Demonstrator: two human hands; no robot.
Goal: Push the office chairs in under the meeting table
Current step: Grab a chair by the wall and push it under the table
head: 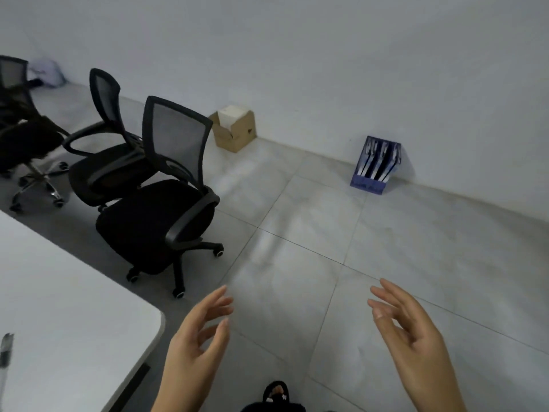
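Note:
Three black mesh-backed office chairs stand on the tiled floor beside the white meeting table. The nearest chair is off the table's long edge, its back toward the wall. A second chair sits just behind it. The third chair is at the far left, cut off by the frame. My left hand hovers open near the table's rounded corner, touching nothing. My right hand is raised open over the bare floor, fingers relaxed. Both hands are apart from the chairs.
A cardboard box stands against the wall behind the chairs. A blue file holder leans on the wall to the right. A pale bag lies in the far left corner. My shoe shows at the bottom.

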